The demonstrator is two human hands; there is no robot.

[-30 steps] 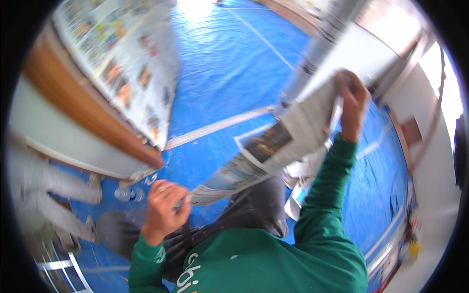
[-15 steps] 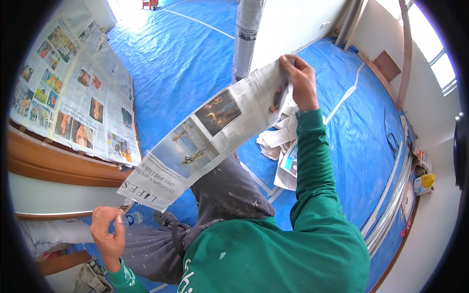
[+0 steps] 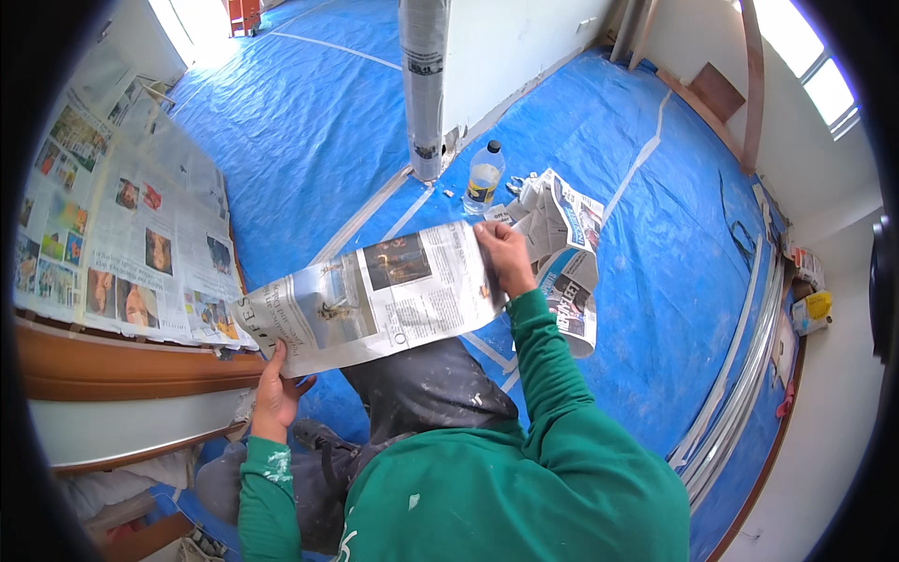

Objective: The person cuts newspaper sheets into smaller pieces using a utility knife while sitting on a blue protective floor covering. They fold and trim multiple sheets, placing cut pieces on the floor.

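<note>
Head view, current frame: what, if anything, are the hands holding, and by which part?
A newspaper strip: the left hand holds its lower edge near the left end, the right hand its upper right corner.

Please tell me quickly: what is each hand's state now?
Left hand: holding the newspaper near its left end.
Right hand: holding the newspaper's right end.

A blue plastic sheet (image 3: 655,318) is spread out, with pale tape lines (image 3: 646,150) across it. On it a clear bottle (image 3: 483,178) with a dark cap stands upright, near the foot of a grey wrapped post (image 3: 423,84). Long silvery strips (image 3: 735,412) run along the sheet's right edge, a yellow-and-white package (image 3: 811,310) beside them. Near its far right corner is a square brown board (image 3: 718,91); at its far edge, a red cart (image 3: 244,16).
</note>
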